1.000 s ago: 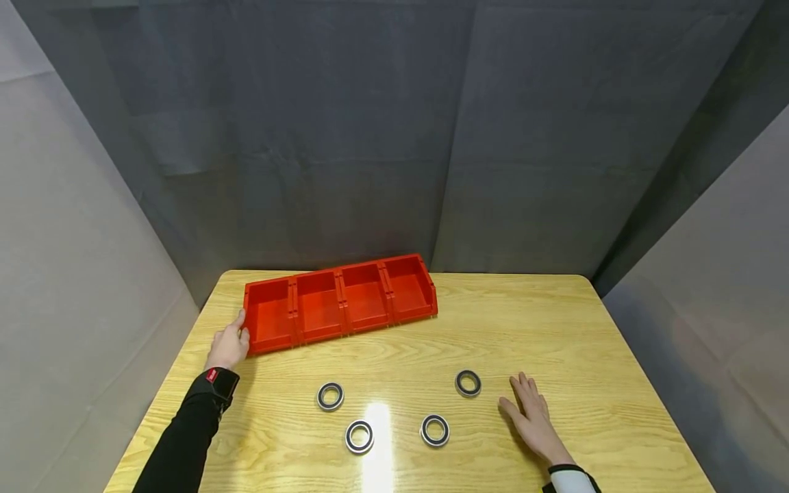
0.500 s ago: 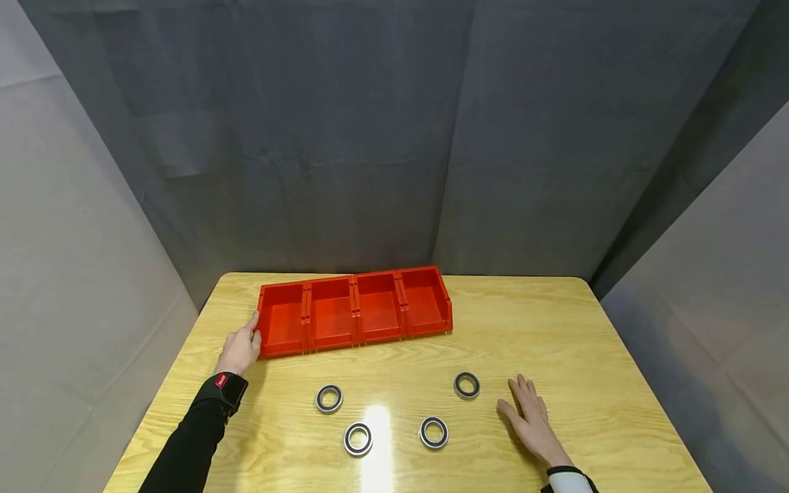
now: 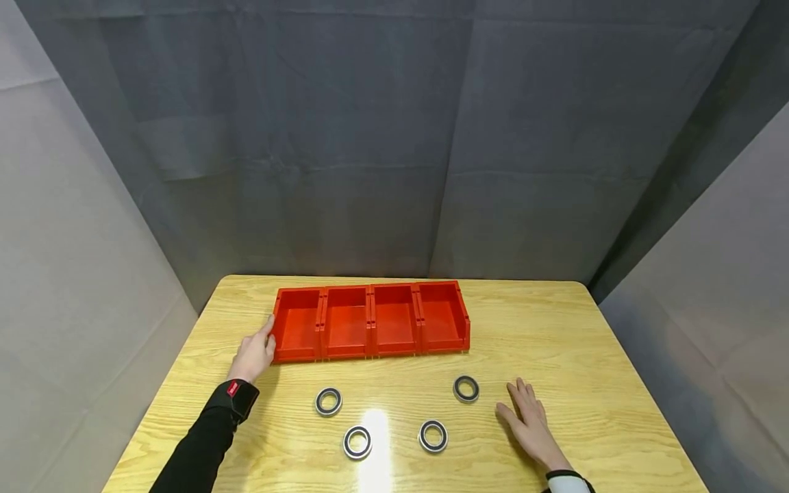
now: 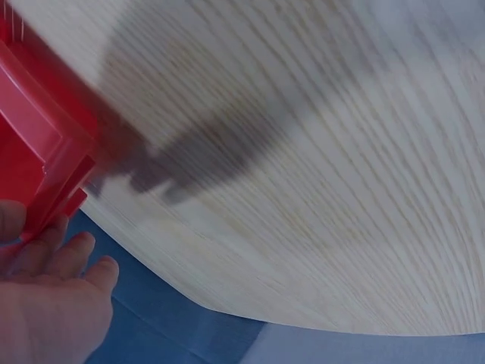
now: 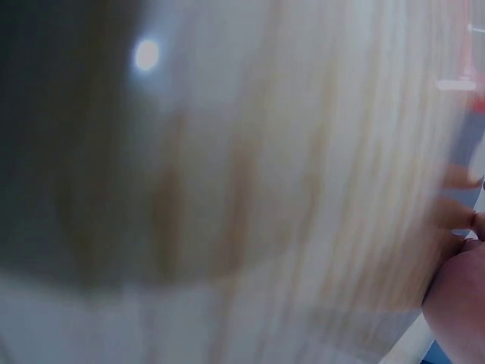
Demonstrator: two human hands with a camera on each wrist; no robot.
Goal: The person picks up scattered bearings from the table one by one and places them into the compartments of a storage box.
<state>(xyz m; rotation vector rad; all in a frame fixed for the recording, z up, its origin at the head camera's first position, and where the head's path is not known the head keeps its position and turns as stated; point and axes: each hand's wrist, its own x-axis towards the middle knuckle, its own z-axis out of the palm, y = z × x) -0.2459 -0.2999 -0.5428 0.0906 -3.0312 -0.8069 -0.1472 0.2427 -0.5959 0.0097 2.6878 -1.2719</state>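
Observation:
A red plastic bin row (image 3: 372, 322) with several open compartments lies on the wooden table, nearly parallel to its back edge. At its left end my left hand (image 3: 253, 352) pinches the side wall. In the left wrist view, the thumb (image 4: 10, 220) is on the inner side of the red wall and the fingers are on the outer side. My right hand (image 3: 529, 428) rests on the table, fingers extended, holding nothing. Nearest to it lies a bearing (image 3: 457, 389) with a black seal. Similar bearings lie further left: one (image 3: 423, 436), another (image 3: 348, 443) and a third (image 3: 329, 392).
The wooden table (image 3: 555, 329) has rounded back corners. A dark grey cloth (image 3: 345, 137) hangs behind it, and pale cloth panels (image 3: 80, 274) stand at both sides. A bright light reflection shows on the tabletop near the front.
My left hand has moved the bin row to the right and towards me, and its right end has swung nearer, so it lies straighter. The right hand and bearings have stayed put.

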